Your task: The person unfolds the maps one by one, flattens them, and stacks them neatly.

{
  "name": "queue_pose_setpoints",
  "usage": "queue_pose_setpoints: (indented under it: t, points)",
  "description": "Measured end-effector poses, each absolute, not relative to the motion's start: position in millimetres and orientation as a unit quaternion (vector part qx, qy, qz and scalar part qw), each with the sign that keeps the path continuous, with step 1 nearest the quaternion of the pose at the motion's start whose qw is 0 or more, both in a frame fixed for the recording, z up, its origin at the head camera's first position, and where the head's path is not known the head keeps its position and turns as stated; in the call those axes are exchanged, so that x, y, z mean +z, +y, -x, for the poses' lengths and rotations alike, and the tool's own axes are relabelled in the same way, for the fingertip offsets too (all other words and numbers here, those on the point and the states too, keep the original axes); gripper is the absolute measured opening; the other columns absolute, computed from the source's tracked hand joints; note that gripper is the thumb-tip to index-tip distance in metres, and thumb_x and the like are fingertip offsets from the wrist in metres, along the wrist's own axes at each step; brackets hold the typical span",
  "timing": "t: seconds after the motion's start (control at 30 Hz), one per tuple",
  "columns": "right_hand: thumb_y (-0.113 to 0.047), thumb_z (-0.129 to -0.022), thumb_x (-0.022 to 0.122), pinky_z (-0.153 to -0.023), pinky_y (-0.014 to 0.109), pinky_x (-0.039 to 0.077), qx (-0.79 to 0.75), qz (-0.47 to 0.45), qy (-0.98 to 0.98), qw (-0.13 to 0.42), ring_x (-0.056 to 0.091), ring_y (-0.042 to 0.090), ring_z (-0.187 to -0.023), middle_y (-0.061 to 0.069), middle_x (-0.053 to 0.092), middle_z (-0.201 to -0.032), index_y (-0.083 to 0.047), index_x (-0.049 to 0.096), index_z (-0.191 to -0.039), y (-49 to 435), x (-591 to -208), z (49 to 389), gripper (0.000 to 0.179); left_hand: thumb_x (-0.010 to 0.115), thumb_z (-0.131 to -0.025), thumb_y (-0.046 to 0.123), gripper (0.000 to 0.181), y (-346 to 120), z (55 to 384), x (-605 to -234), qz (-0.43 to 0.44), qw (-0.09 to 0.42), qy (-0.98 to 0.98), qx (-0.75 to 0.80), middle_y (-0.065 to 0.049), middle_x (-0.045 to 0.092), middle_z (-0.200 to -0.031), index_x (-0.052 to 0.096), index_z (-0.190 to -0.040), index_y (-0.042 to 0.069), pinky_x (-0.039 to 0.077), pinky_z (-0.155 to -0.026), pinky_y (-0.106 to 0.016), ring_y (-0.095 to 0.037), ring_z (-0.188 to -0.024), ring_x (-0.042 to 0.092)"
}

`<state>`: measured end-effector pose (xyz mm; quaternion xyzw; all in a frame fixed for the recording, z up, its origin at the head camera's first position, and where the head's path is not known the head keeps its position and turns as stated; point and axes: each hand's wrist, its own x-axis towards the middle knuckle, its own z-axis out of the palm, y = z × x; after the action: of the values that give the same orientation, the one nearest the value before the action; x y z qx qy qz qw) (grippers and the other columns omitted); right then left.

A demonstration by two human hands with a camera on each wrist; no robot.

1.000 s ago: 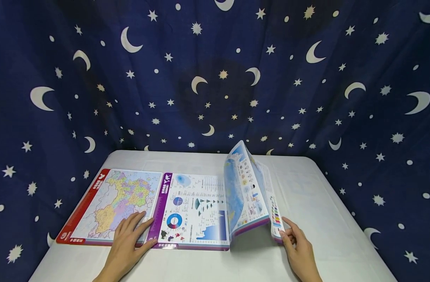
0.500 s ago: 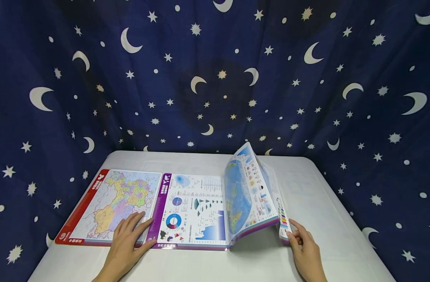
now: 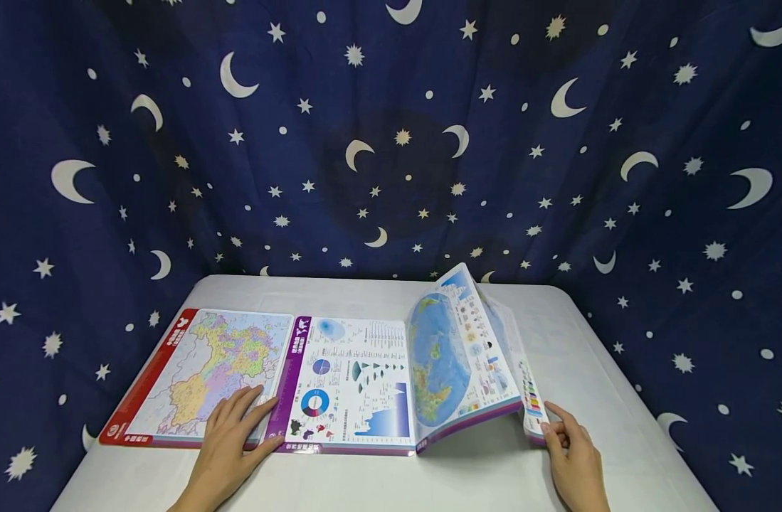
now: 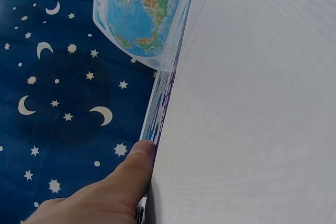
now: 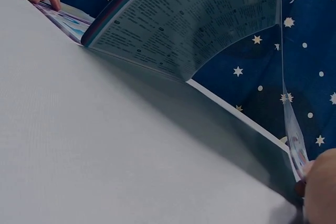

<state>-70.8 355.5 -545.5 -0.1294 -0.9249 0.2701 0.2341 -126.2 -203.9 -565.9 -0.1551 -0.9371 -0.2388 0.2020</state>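
Observation:
A purple-edged folding world map [image 3: 378, 355] lies partly unfolded on the white table. Its left panel, printed with charts, is flat, while the panels to the right rise into a peaked fold with a blue world map [image 3: 438, 363] facing me. My left hand [image 3: 227, 448] rests spread over the border between this map and a red-edged map [image 3: 230, 348] on the left; its thumb [image 4: 139, 158] presses the near edge in the left wrist view. At the far end, my right hand [image 3: 573, 455] pinches the near corner of the last panel [image 3: 533, 405] between thumb and fingers.
The white table [image 3: 467, 483] has rounded far corners. Behind and beside it hangs a dark blue curtain [image 3: 391, 192] with moons and stars. In the right wrist view, the printed underside [image 5: 173, 24] of the raised fold arches over the tabletop.
My right hand has moved right, drawing the end panel with it. The folded panels have spread wider and lower, showing more of the blue world map. My left hand has stayed put.

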Motion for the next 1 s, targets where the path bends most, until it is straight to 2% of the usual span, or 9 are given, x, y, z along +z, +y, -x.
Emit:
queue_pose_setpoints:
  t: [0.37,0.63,1.0]
  points:
    - [-0.003,-0.102,0.063,-0.065,0.025,0.034,0.275,0.206,-0.913,0.221,0.047,0.010,-0.073,0.011,0.068,-0.092,-0.006,0.060,-0.141,369,-543,70,0.039,0.087,-0.080,0.048,0.066,-204,126,-566,0.147,0.192,-0.942,-0.234,-0.013,0.055,-0.154,0.069,-0.138,0.022,0.019,-0.122,-0.066,-0.041,-0.146,0.038]
    - [-0.007,-0.103,0.063,-0.065,0.022,0.034,0.271,0.222,-0.908,0.227,0.047,0.007,-0.072,0.008,0.068,-0.092,-0.010,0.065,-0.138,374,-545,69,0.036,0.087,-0.081,0.048,0.066,-204,126,-567,0.151,0.193,-0.942,-0.232,-0.014,0.054,-0.154,0.069,-0.139,0.022,0.020,-0.122,-0.065,-0.042,-0.146,0.039]
    - [-0.012,-0.104,0.062,-0.065,0.025,0.032,0.258,0.236,-0.911,0.219,0.046,0.010,-0.073,0.008,0.068,-0.090,-0.009,0.068,-0.134,393,-545,66,0.031,0.088,-0.080,0.047,0.066,-204,127,-566,0.156,0.206,-0.938,-0.230,-0.014,0.055,-0.153,0.069,-0.139,0.021,0.022,-0.120,-0.066,-0.042,-0.145,0.039]
